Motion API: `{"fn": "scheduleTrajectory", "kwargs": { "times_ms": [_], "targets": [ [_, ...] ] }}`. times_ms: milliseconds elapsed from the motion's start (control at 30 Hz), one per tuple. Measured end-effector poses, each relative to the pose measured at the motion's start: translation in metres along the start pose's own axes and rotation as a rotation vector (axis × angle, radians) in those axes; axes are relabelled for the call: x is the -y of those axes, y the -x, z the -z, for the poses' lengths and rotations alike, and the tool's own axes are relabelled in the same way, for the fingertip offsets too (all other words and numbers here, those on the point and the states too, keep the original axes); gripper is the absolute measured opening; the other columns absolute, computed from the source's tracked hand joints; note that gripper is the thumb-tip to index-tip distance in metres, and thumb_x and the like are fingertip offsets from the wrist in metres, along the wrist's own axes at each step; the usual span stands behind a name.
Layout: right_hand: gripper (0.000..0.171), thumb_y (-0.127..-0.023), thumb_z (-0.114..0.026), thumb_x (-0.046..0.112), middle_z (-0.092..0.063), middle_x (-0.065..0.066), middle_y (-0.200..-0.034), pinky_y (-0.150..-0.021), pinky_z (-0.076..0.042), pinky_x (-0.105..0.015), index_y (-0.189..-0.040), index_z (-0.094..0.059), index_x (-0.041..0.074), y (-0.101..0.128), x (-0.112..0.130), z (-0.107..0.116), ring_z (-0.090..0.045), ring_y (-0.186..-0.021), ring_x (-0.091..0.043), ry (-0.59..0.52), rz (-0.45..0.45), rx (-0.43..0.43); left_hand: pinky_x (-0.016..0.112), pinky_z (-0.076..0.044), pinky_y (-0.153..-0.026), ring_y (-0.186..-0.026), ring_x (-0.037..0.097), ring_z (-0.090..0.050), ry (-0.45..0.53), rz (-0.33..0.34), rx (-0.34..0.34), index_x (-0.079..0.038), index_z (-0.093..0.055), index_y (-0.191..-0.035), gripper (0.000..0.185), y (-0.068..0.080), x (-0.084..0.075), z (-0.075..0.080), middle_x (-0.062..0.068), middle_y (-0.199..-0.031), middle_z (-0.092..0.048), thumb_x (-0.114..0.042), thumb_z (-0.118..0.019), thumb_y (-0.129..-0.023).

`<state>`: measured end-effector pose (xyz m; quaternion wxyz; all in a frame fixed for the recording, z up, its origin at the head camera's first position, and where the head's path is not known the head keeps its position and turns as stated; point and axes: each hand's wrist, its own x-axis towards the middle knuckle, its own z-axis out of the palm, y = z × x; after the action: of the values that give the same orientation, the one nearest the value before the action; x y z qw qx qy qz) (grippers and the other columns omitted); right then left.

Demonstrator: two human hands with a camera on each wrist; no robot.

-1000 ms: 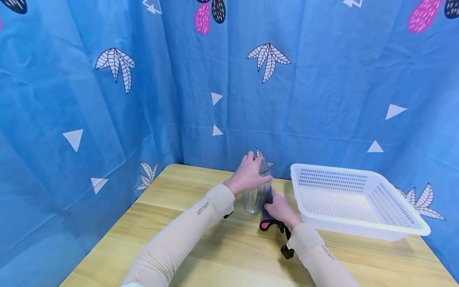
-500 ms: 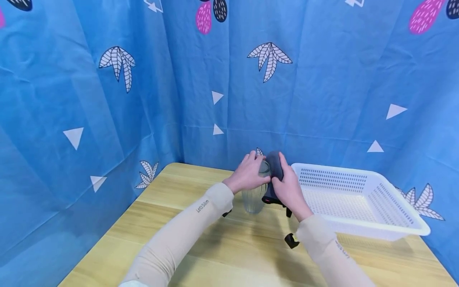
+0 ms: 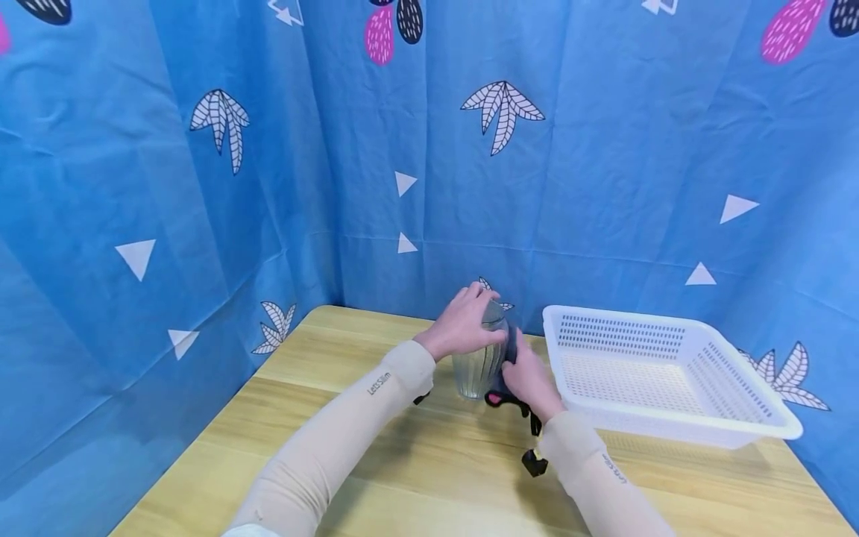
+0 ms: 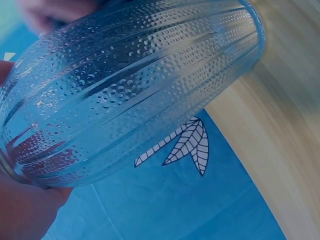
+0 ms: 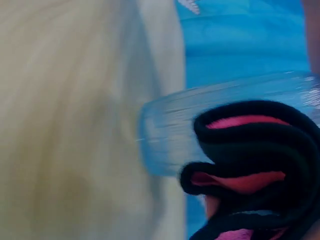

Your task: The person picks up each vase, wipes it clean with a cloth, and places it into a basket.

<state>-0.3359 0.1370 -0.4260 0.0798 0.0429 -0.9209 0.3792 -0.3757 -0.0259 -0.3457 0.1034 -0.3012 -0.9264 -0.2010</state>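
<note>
L hand (image 3: 461, 326) gripped ribbed glass (image 3: 478, 367) at its rim, upright on wooden table (image 3: 376, 455). R hand (image 3: 530, 378) pressed dark cloth (image 3: 505, 371) against glass side, fingers curled round it.

Blue patterned curtain (image 3: 604, 164), wooden table (image 3: 376, 477)

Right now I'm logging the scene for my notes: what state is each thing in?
Ribbed glass: upright on the table, held at the rim.
Dark cloth with pink lining: bunched, pressed against the glass's side.
White basket: upright, nothing seen inside.
Left hand: grips the glass's top.
Right hand: holds the cloth.
Wooden table: bears glass and basket.
</note>
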Motion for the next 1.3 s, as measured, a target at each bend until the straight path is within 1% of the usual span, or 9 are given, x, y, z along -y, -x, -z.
{"fn": "scheduleTrajectory", "kwargs": {
  "times_ms": [167,267,433,567,733,867,1033,1100,1300],
  "targets": [
    [0.077,-0.09,-0.052,0.001,-0.046,-0.03,-0.149,-0.109,-0.039,-0.057,-0.16,-0.021,0.003,0.005,-0.016,-0.017,-0.047,-0.136,-0.044,-0.089,-0.041,0.152,0.038,-0.044,-0.105,-0.124,0.019,-0.045,-0.004,-0.021,0.007,-0.016,-0.052,-0.142,0.065,0.0,0.004,-0.002,0.001,-0.137,-0.046,-0.05,-0.065,-0.087],
    [0.076,-0.092,-0.05,0.002,-0.037,-0.028,-0.156,-0.114,-0.033,-0.058,-0.161,-0.017,0.003,0.006,-0.014,-0.012,-0.038,-0.143,-0.044,-0.157,-0.061,0.179,0.039,-0.044,-0.105,-0.124,0.019,-0.044,-0.031,-0.036,-0.004,-0.017,-0.054,-0.14,0.067,0.0,0.005,-0.002,0.0,-0.138,-0.046,-0.061,-0.062,-0.089],
    [0.078,-0.095,-0.047,0.005,-0.029,-0.028,-0.16,-0.113,-0.035,-0.056,-0.162,-0.008,0.006,0.008,0.008,0.013,-0.037,-0.143,-0.043,-0.157,-0.04,0.06,0.04,-0.045,-0.099,-0.118,0.018,-0.046,-0.179,-0.055,-0.052,-0.022,-0.058,-0.135,0.066,-0.001,0.004,-0.003,-0.004,-0.134,-0.052,-0.072,-0.047,-0.094],
    [0.081,-0.095,-0.047,0.007,-0.026,-0.027,-0.162,-0.105,-0.04,-0.056,-0.163,-0.004,0.013,0.009,0.035,0.037,-0.038,-0.142,-0.043,-0.13,0.027,-0.065,0.039,-0.047,-0.096,-0.114,0.019,-0.049,-0.267,-0.044,-0.061,-0.02,-0.059,-0.136,0.063,-0.003,0.001,0.0,-0.003,-0.132,-0.056,-0.067,-0.049,-0.096],
    [0.085,-0.096,-0.048,0.009,-0.028,-0.028,-0.159,-0.104,-0.04,-0.061,-0.163,0.0,0.027,0.005,0.05,0.049,-0.037,-0.14,-0.046,-0.135,0.105,-0.181,0.044,-0.043,-0.11,-0.135,0.029,-0.048,-0.188,-0.015,0.012,-0.012,-0.053,-0.145,0.064,-0.005,-0.007,0.005,0.009,-0.15,-0.05,-0.055,-0.057,-0.098],
    [0.086,-0.095,-0.05,0.006,-0.035,-0.032,-0.151,-0.102,-0.041,-0.062,-0.164,-0.001,0.026,0.001,0.044,0.043,-0.043,-0.133,-0.048,-0.08,0.122,-0.224,0.044,-0.039,-0.114,-0.139,0.03,-0.046,-0.088,-0.005,0.046,-0.007,-0.052,-0.146,0.063,-0.006,-0.01,0.003,0.012,-0.151,-0.047,-0.046,-0.059,-0.096],
    [0.084,-0.094,-0.051,0.003,-0.044,-0.038,-0.14,-0.095,-0.045,-0.06,-0.163,-0.005,0.011,-0.001,0.022,0.022,-0.053,-0.119,-0.051,0.071,0.079,-0.133,0.04,-0.042,-0.11,-0.13,0.025,-0.046,-0.098,0.019,0.016,-0.005,-0.053,-0.142,0.068,-0.005,-0.008,-0.001,0.011,-0.146,-0.045,-0.049,-0.059,-0.091],
    [0.083,-0.093,-0.051,0.002,-0.046,-0.039,-0.138,-0.095,-0.046,-0.06,-0.162,-0.006,0.005,-0.002,0.013,0.012,-0.055,-0.118,-0.052,0.123,0.053,-0.083,0.041,-0.039,-0.113,-0.134,0.027,-0.043,-0.118,0.017,0.003,-0.004,-0.052,-0.143,0.071,-0.005,-0.006,-0.002,0.014,-0.15,-0.043,-0.053,-0.058,-0.093],
    [0.083,-0.088,-0.053,0.001,-0.057,-0.039,-0.13,-0.093,-0.05,-0.055,-0.158,-0.009,-0.007,0.0,-0.012,-0.014,-0.061,-0.117,-0.046,0.149,0.007,0.059,0.045,-0.037,-0.114,-0.133,0.028,-0.045,-0.144,0.01,-0.03,-0.006,-0.053,-0.141,0.072,-0.006,-0.006,-0.008,0.013,-0.146,-0.047,-0.061,-0.056,-0.095]
  ]
}}
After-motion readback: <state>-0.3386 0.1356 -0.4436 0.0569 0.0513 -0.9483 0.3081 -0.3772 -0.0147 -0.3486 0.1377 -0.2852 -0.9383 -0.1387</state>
